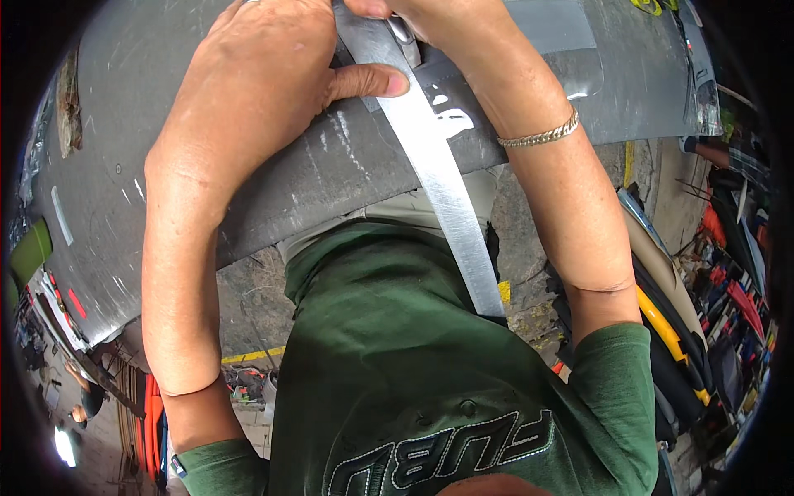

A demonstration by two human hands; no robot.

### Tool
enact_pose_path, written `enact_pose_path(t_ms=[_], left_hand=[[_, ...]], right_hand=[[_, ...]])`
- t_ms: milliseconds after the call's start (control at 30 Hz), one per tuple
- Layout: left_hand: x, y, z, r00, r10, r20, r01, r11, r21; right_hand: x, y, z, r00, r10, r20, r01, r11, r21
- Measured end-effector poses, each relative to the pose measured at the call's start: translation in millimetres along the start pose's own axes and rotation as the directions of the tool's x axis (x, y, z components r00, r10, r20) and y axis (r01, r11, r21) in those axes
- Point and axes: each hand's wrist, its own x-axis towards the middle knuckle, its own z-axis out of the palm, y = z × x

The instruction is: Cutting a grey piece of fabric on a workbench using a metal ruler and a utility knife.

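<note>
A long, flat metal ruler [442,178] lies slantwise over the grey table [281,190], its lower end sticking out past the near edge towards my shirt. My left hand [256,70] presses down on the ruler with its thumb stretched across it; the other fingertips run out of the top of the view. Close by at the top, my right hand [426,12] is curled beside the ruler's upper part. A silver metal piece [403,33] shows under it, perhaps part of a tool, mostly hidden. Grey sheet material [368,101] lies partly beneath the ruler.
A wooden strip [69,103] lies at the table's far left. Rolls of material [662,322], some yellow and black, stand low on the right. Another person's arm [711,153] reaches in at the right edge. A yellow line [252,355] marks the floor.
</note>
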Motion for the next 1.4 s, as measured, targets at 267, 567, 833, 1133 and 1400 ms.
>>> enact_pose_path(t_ms=[267,567,833,1133,1400], left_hand=[[-3.4,2.6,-6.3,1.000,-0.015,-0.024,0.013,0.995,-0.102],[-1.3,3.9,-13.9,0.998,0.031,-0.048,-0.037,0.989,-0.144],[-6.6,-7.0,3.4,0.972,0.120,-0.203,-0.150,0.979,-0.140],[-4.9,-5.5,2.3,0.961,0.132,-0.244,-0.169,0.976,-0.135],[-3.9,-20.6,31.4,0.895,0.122,-0.430,-0.247,0.936,-0.249]], right_hand=[[7.9,10.6,4.2,0.998,0.056,-0.010,-0.055,0.996,0.067],[2.1,1.1,-2.6,1.000,0.011,-0.012,-0.011,0.999,0.034],[3.7,4.7,-3.3,1.000,0.015,0.012,-0.016,0.996,0.087],[6.6,7.4,-4.1,1.000,0.027,-0.005,-0.026,0.987,0.161],[-7.8,-62.7,2.0,0.952,0.261,-0.161,-0.233,0.957,0.175]])
